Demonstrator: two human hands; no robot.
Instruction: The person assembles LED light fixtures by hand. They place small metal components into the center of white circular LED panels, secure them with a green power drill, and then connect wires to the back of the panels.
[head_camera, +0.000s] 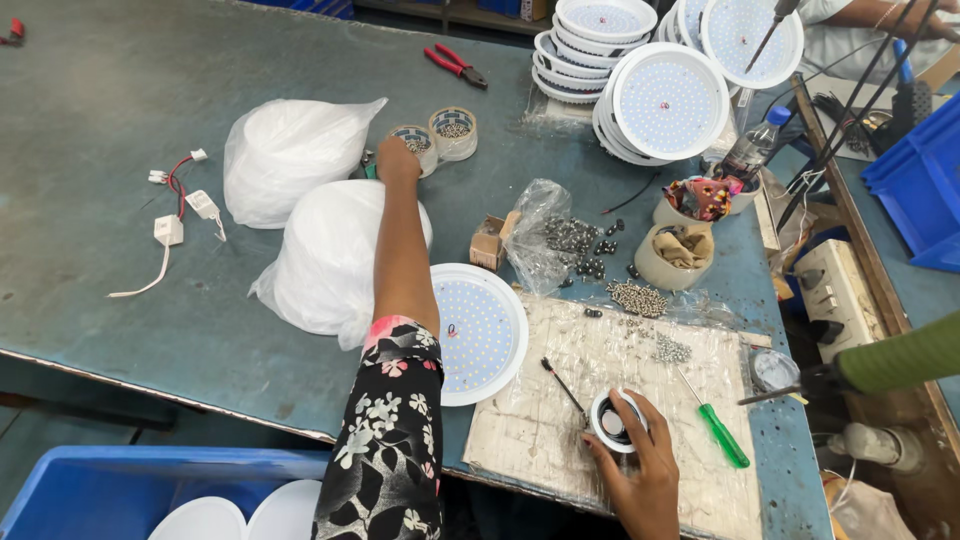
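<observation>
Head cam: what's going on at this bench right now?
A person works at a blue-green table. The left hand is stretched out to a tape roll holding small screws, beside two white plastic bags. The right hand grips a small round white part on a plastic sheet. A round LED panel lies between the arms; more are stacked at the far edge. A green screwdriver lies nearby.

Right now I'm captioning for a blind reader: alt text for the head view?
The left hand reaches into a small tub of screws while the right hand holds a small white round fitting. A round LED panel lies between them on the blue-green bench.
</observation>
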